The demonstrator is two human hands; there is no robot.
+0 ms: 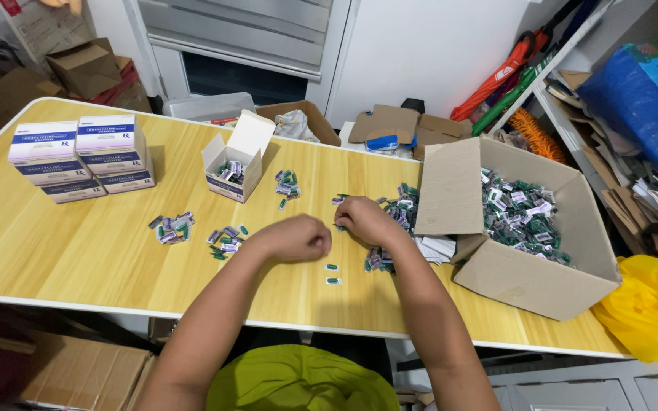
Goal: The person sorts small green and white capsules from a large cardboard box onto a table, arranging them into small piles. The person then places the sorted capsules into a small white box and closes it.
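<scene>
L hand (298, 237) clenched, contents hidden; R hand (367, 221) pinching green strips (391, 228) off loose pile by open carton (527, 281) (small sorted heaps (170, 228) lie left)

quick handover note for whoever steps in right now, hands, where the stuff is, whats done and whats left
Left hand: closed in a fist over the table; what it holds, if anything, is hidden.
Right hand: resting on the loose pile of small green blister strips beside the big cardboard box.
Things: the big box is still well stocked with strips. The small open carton holds a few. Small heaps lie left of the hands; two single pieces lie near them.
Done: four closed cartons stacked at far left.
Left: the heaps, the loose pile and the big box's contents.
</scene>
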